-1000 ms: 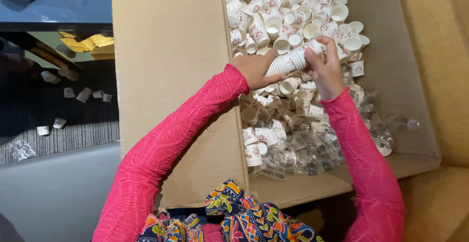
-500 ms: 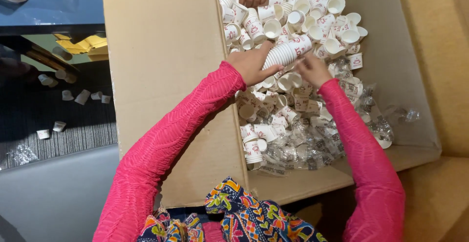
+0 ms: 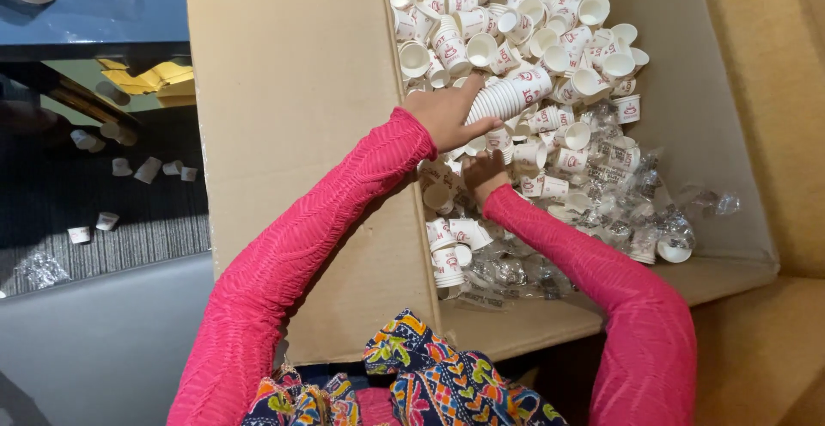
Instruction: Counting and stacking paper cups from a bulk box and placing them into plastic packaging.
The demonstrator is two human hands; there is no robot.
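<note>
Both pink-sleeved arms were stretched into the cardboard box (image 3: 687,125). A stack of paper cups (image 3: 509,97) was gripped by the left hand (image 3: 447,115), fingers curled around it, above the loose cups (image 3: 550,30). The right hand (image 3: 485,172) was pressed among cups below the stack; its grip could not be told.

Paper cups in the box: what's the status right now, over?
Left hand gripping stack of cups above cardboard box. Right hand down among loose cups. Crumpled plastic wrap lying around, nothing blocking.
</note>
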